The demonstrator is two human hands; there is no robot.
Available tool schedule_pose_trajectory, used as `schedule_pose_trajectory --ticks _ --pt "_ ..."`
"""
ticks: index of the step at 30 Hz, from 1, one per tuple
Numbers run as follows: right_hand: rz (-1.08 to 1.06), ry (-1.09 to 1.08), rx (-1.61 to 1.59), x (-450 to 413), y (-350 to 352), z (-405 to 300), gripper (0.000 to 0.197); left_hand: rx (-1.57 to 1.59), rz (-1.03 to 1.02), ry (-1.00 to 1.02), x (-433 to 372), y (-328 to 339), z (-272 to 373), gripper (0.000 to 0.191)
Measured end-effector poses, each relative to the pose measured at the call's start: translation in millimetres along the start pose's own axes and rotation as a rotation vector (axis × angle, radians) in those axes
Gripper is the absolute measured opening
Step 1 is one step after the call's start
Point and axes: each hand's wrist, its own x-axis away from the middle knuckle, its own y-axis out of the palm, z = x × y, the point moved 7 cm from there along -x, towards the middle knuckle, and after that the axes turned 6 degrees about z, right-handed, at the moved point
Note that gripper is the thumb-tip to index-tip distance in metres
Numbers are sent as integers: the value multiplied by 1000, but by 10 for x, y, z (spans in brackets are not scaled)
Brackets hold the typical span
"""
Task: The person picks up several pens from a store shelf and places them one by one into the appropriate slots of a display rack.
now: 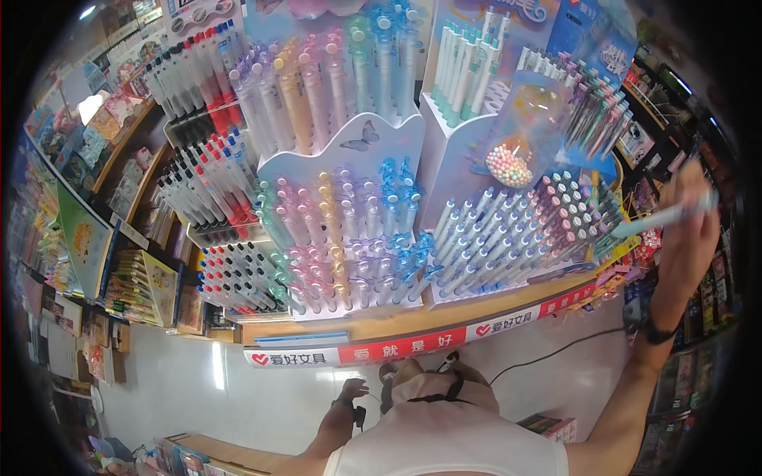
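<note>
My right hand (687, 253) is raised at the right end of a pen display, its fingers around a slim white and mint-green pen (655, 221). The pen lies roughly level and looks blurred. Similar white and mint pens (465, 71) stand in the upper tier of a pale rack (439, 140). Lower in this rack are rows of white and blue pens (476, 244). Down beside my body hangs my left hand (355, 388), with nothing visible in it and its fingers loosely apart, in front of the shelf edge.
A butterfly-printed rack (381, 134) holds pastel pens with winged tops. Black, red and blue pens (205, 178) fill clear stands to its left. A pouch of coloured beads (512, 154) hangs on the right rack. Below runs a wooden shelf edge (333, 330); a cable (553, 350) crosses the floor.
</note>
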Motion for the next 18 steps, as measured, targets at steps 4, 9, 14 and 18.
schedule_pose_trajectory --ticks 4,9,14,18 --pt "131 41 27 -720 119 -18 25 -50 65 -56 95 19 -7 35" --pt "-22 12 124 -1300 814 72 22 34 136 -67 135 -99 -107 33" --pt "-147 28 243 -1486 1249 162 18 3 171 -107 175 -101 -82 31" --pt "-236 62 324 -1523 1537 260 15 84 148 -166 -30 -191 -249 32"
